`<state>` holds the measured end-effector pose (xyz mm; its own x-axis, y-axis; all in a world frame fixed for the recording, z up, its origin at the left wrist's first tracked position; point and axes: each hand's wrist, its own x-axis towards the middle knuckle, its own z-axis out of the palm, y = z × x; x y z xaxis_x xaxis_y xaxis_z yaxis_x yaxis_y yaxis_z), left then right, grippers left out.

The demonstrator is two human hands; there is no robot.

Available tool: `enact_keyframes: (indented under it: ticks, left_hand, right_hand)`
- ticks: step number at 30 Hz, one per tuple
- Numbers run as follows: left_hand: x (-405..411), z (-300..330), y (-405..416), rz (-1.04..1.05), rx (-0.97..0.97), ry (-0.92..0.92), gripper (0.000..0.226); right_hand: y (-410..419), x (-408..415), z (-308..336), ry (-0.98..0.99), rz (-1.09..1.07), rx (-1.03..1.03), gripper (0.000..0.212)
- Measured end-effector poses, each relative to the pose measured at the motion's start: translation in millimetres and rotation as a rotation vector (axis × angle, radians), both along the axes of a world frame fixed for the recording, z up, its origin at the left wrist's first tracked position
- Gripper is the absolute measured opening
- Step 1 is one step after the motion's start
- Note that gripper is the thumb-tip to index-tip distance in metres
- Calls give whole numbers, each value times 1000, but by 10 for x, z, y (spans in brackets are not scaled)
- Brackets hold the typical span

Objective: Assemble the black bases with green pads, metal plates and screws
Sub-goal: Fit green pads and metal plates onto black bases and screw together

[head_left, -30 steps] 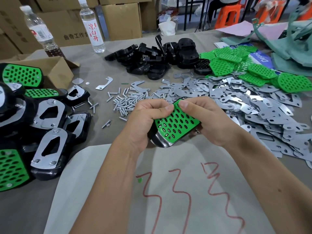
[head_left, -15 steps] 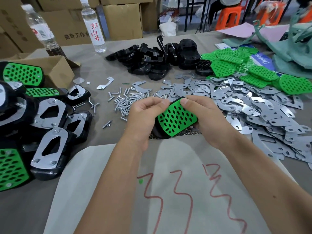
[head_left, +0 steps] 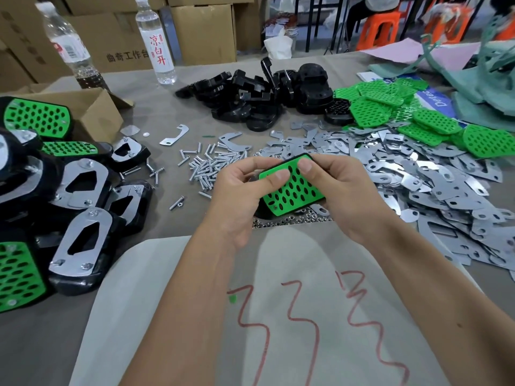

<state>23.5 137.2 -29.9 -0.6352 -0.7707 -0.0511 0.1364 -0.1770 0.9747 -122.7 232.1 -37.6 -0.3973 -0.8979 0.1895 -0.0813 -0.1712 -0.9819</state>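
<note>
Both hands hold one black base with a perforated green pad (head_left: 292,188) on top, just above the table's middle. My left hand (head_left: 239,190) grips its left side, thumb lying on the pad. My right hand (head_left: 340,190) grips the right side, thumb pressed on the pad's upper edge. Loose screws (head_left: 206,165) lie in a small heap just left of the hands. Metal plates (head_left: 412,174) spread in a wide pile to the right. Bare black bases (head_left: 259,93) are heaped at the back. Loose green pads (head_left: 390,107) lie at the back right.
Finished bases with plates and pads (head_left: 75,207) are stacked at the left beside an open cardboard box (head_left: 92,112). Two water bottles (head_left: 156,43) stand at the back left. Small nuts (head_left: 289,220) lie under the hands. A white sheet with red scribbles (head_left: 278,316) covers the near table.
The base with its green pad has been lifted slightly and turned in both hands, moving a little away from me. Both thumbs have shifted on the pad.
</note>
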Motion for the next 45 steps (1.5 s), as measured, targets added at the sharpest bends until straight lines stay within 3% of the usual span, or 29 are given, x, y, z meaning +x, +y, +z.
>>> enact_keyframes:
  ticks: [5, 8, 12, 17, 21, 25, 33, 36, 39, 42, 45]
  left_hand:
    - [27, -27, -82, -41, 160, 117, 16]
    - [22, -45, -113, -4, 198, 128, 30]
    - [-29, -55, -104, 80, 215, 111, 45]
    - [-53, -65, -101, 139, 181, 143, 24]
    - [-121, -86, -90, 278, 0, 61, 7]
    - [-67, -82, -144, 336, 18, 37, 10]
    - [-76, -26, -79, 265, 67, 166, 5]
    - [-36, 24, -117, 360, 127, 172, 8]
    - [108, 90, -264, 594, 181, 186, 13]
    - [380, 127, -489, 942, -3, 92, 17]
    - [615, 187, -601, 1180, -260, 72, 19]
  right_hand:
    - [32, -45, 53, -174, 194, -18, 34]
    - [59, -53, 55, -245, 271, -24, 39]
    - [19, -9, 10, -260, 96, -28, 37]
    - [-13, 16, 19, -322, -78, -75, 20]
    - [-2, 16, 27, -332, -20, -38, 25]
    - [20, 18, 21, -296, 111, 31, 35]
    - [-35, 97, -39, -344, -26, -92, 31]
    - [-94, 192, -48, -263, 1, -81, 27]
    - [-244, 245, -40, -100, -142, 29, 8]
    - [-478, 292, -23, 575, -285, 137, 2]
    - [-789, 587, 50, 983, -60, 103, 9]
